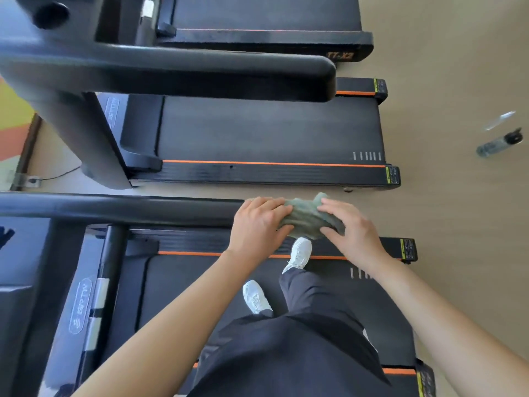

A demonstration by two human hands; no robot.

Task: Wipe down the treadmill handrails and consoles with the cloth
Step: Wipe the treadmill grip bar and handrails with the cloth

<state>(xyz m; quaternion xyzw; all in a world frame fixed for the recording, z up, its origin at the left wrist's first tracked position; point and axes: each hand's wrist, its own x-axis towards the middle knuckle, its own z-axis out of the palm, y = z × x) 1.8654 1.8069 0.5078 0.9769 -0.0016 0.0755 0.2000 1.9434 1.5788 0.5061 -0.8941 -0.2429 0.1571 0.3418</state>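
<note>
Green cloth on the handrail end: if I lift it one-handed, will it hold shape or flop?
Likely floppy: the green cloth lies crumpled in folds over the handrail end. Probably light: the left hand and right hand hold it bunched between them. Loose corners may dangle.

A long black padded handrail (pixel 114 209) runs from 9 o'clock to the centre. At its end the left hand (pixel 259 224) and right hand (pixel 353 227) grip a crumpled grey-green cloth (pixel 306 217), blocking that tip. Toward 12 o'clock a narrow strip of beige floor (pixel 463 224) parts it from the neighbouring black treadmill deck (pixel 257 133), which lies under a second thick black handrail (pixel 200 73). At 3 o'clock the floor lies open, except for a clear black-capped bottle (pixel 498 143) near 2 o'clock.
</note>
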